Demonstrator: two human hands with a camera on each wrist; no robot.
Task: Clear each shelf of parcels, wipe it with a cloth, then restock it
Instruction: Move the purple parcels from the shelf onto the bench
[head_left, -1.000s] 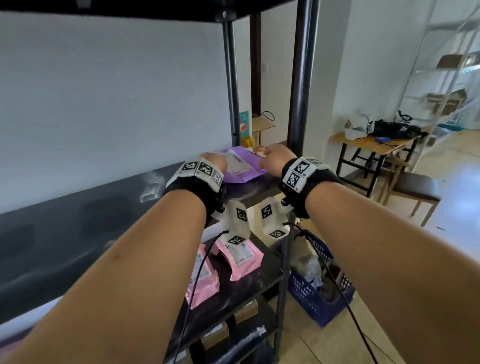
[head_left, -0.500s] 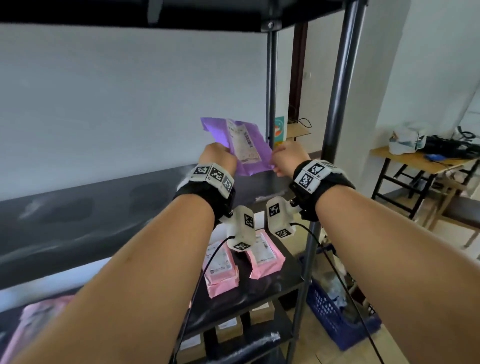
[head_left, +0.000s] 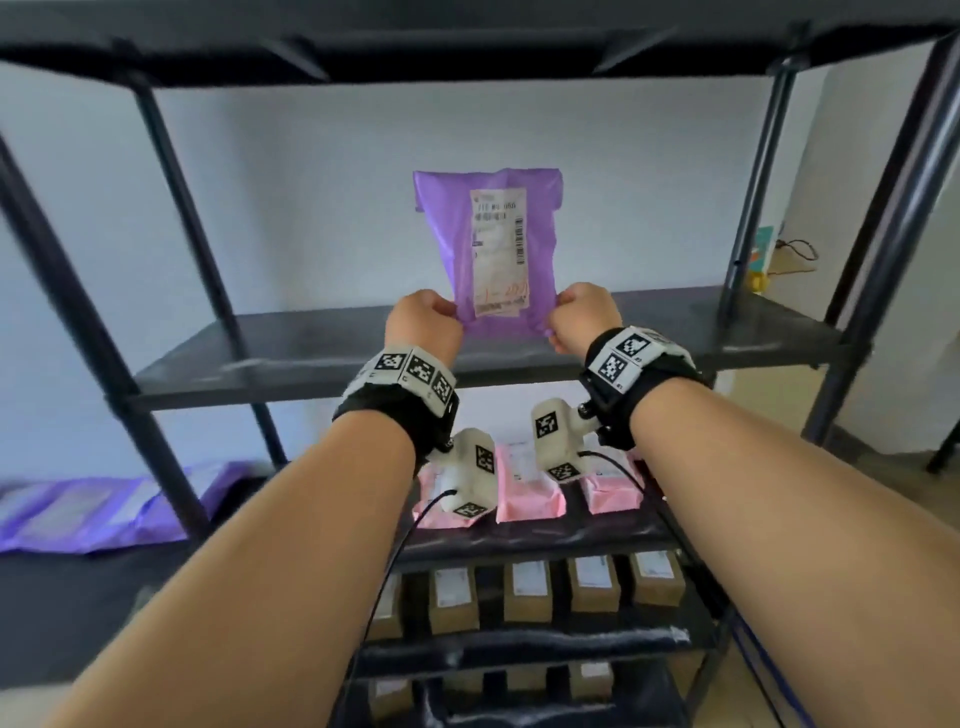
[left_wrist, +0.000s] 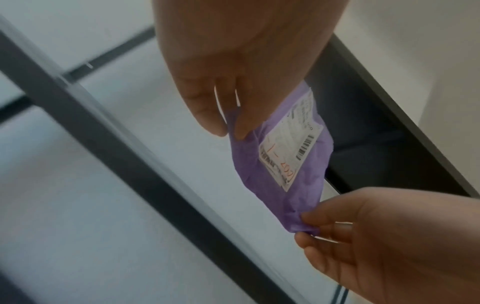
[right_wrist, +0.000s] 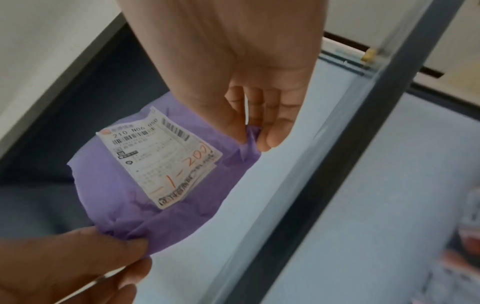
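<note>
A purple parcel (head_left: 487, 244) with a white shipping label stands upright in the air above the dark shelf (head_left: 311, 353). My left hand (head_left: 423, 325) pinches its lower left corner and my right hand (head_left: 584, 317) pinches its lower right corner. The left wrist view shows the parcel (left_wrist: 283, 156) held between thumb and fingers of the left hand (left_wrist: 228, 127), with the right hand (left_wrist: 311, 226) on the far corner. In the right wrist view the parcel (right_wrist: 130, 181) hangs from the right hand (right_wrist: 253, 135) and the left hand (right_wrist: 130, 246).
Pink parcels (head_left: 527, 488) lie on the shelf below, and brown boxes (head_left: 524, 587) line the shelves under that. More purple parcels (head_left: 88, 509) lie at the lower left. Black uprights (head_left: 883, 208) frame the rack, with another shelf (head_left: 467, 41) overhead.
Both hands have lifted the purple parcel off the shelf's right end, turned it upright and carried it toward the shelf's middle. The view has swung to face the rack.
</note>
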